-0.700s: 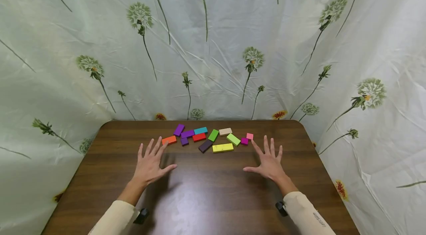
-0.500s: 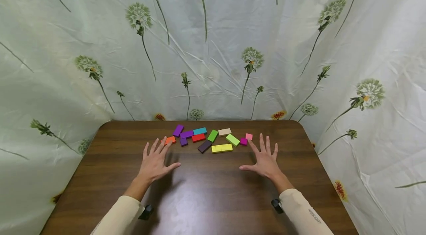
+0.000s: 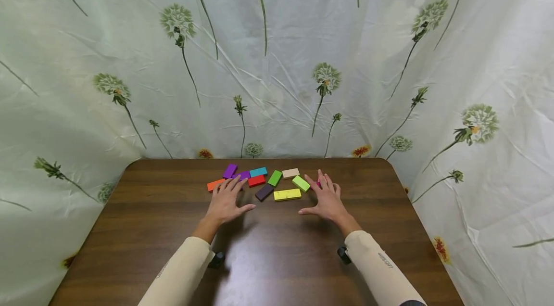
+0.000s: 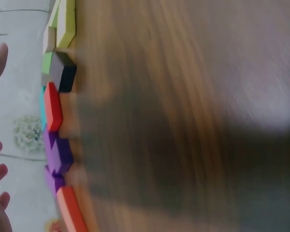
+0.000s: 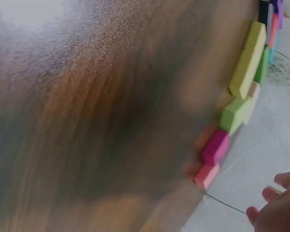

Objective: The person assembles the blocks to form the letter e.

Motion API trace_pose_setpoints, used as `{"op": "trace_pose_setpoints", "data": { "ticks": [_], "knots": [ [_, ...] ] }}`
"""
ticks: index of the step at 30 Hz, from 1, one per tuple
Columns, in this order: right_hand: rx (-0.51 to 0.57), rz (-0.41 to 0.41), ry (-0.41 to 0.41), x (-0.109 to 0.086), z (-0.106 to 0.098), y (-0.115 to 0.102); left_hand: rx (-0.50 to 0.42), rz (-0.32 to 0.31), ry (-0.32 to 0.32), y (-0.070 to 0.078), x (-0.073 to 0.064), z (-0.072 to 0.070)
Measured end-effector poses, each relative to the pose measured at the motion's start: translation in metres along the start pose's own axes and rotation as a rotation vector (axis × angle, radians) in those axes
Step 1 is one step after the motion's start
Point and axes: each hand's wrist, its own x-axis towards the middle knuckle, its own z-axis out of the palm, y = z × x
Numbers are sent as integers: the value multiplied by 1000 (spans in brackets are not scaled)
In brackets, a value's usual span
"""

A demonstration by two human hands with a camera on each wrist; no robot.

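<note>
Several coloured wooden blocks lie flat in a loose row near the table's far edge. My left hand (image 3: 224, 204) hovers at the row's left end, fingers spread, overlapping the orange block (image 3: 215, 184) and the purple blocks (image 4: 62, 155). My right hand (image 3: 327, 201) hovers at the right end, fingers loosely bent, partly hiding the magenta block (image 5: 216, 147) and the pink block (image 5: 207, 176). Between the hands lie the red block (image 3: 256, 181), teal block (image 3: 258, 172), dark block (image 3: 264, 193), green block (image 3: 274, 178), yellow block (image 3: 287, 195), lime block (image 3: 301, 183) and beige block (image 3: 291, 173). Neither hand holds anything.
The brown wooden table (image 3: 277, 258) stretches toward me, with light glare near its front. Behind it hangs a pale curtain (image 3: 277, 80) with a dandelion print, reaching round both sides.
Both hands have moved inward, toward each other. The left hand has passed from the orange block toward the purple ones; the right hand now covers part of the pink and magenta blocks.
</note>
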Motion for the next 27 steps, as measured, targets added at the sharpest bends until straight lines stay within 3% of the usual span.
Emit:
{"op": "trace_pose_setpoints", "data": {
  "ticks": [10,17,27],
  "knots": [
    [30,-98,-2,27,20,3,-107,-49,-23,15,26,28],
    [13,-134,-57,39,31,1,-52,-84,-45,29,33,44],
    [-65,-220,-77,48,41,-9,-60,-163,-70,37,40,49]
  ]
}}
